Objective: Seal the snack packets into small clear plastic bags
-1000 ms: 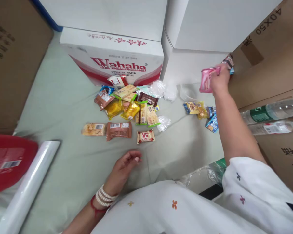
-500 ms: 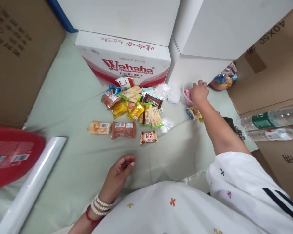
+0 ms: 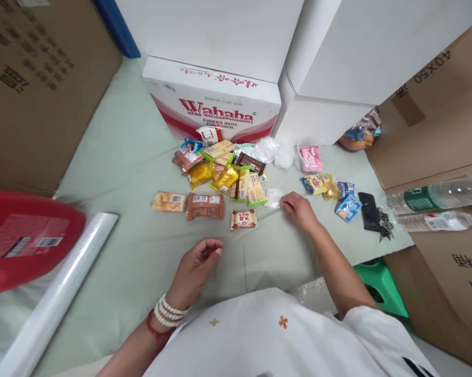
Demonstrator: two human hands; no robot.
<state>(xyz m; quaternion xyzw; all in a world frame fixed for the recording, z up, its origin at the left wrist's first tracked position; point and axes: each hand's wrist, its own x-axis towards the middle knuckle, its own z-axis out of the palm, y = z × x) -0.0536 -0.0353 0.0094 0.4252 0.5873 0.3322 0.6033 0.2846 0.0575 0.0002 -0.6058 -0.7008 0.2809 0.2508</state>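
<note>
My right hand is closed, its fingertips pinching the right edge of a small crumpled clear plastic bag. My left hand rests nearer to me, loosely curled with nothing in it and a gap between thumb and fingers. Just beyond it lie a small cream-and-red wrapped snack, a brown packet and a wrapped pastry. Behind these is a pile of snacks: yellow packets, wafer packs and a dark brown bar.
A Wahaha water carton stands at the back. To the right are a pink packet in a clear cup, blue packets, a black case with keys, and bottles. A white roll and red container stand left.
My right hand has come back from the clear cup with the pink packet, toward me and left, to the small plastic bag. My left hand stays in place; the view has shifted slightly.
</note>
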